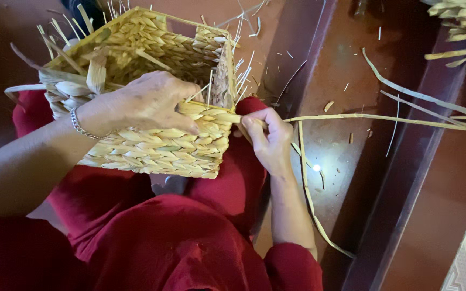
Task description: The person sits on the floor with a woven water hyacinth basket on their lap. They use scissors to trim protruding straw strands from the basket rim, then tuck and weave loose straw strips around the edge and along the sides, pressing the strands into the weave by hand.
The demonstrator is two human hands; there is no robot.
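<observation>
Rectangular basket [146,97] of plaited yellow straw, unfinished, resting on the lap in red clothing [179,248], tilted on its side with the opening toward the far side. Loose straw ends sticking out at the far left rim and at the right corner. Left hand [146,105] laid over the near wall of the basket, fingers curled and pressing on the top edge near the right corner; a silver bracelet [79,125] on the wrist. Right hand [268,141] just right of that corner, closed in a pinch around a long flat straw strand [384,119] running away to the right over the dark red-brown floor [341,70]. More dry strands and small chips scattered there; a bundle of straw [465,27] at the far right.

Probably the weaving step at the corner: strand drawn tight while the wall is held steady. Next move seems to call for firm tension, then tucking the strand under the neighbouring plait without loosening the row.
</observation>
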